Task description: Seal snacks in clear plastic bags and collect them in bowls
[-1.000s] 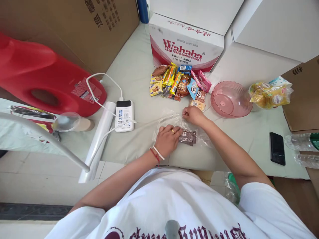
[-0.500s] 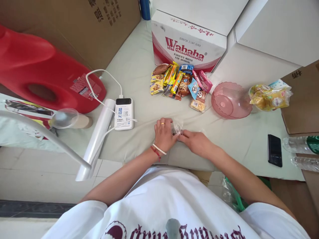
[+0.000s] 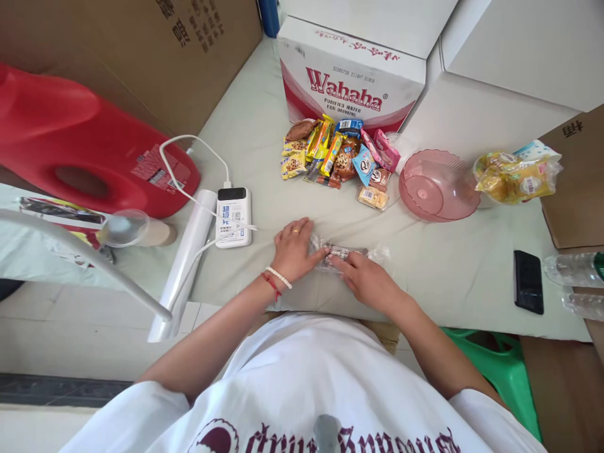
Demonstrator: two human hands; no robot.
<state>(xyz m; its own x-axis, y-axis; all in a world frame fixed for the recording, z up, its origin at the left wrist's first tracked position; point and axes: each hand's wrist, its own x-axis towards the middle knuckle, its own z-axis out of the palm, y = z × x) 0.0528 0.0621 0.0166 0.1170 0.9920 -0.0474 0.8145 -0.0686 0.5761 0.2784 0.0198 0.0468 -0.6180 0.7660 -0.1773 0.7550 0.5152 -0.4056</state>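
Head-camera view shows us leaning over a pale grey-green cloth-covered table [image 3: 245, 138], with a big red moulded plastic jug [image 3: 75, 151] lying on its side at the far left and a white-and-red Wahaha cardboard carton [image 3: 349, 82] standing at the back. Right of the carton sits a round pink ribbed plastic bowl [image 3: 436, 185], and just in front of the carton lies a heap of colourful wrapped snacks [image 3: 337, 157]. Nearer to us, a white power bank with a dark display [image 3: 233, 217] rests with its white cable plugged in, and a black phone [image 3: 528, 281] lies well off to the right. At the near edge our left hand [image 3: 292, 251] presses down, fingers spread flat, on one end of a small clear crinkled plastic bag holding a dark brown snack bar [image 3: 344, 255], while our right hand [image 3: 370, 283] has its fingertips laid on the same bag from the near side, so the bag lies on the cloth between both hands, neither one curled around it.
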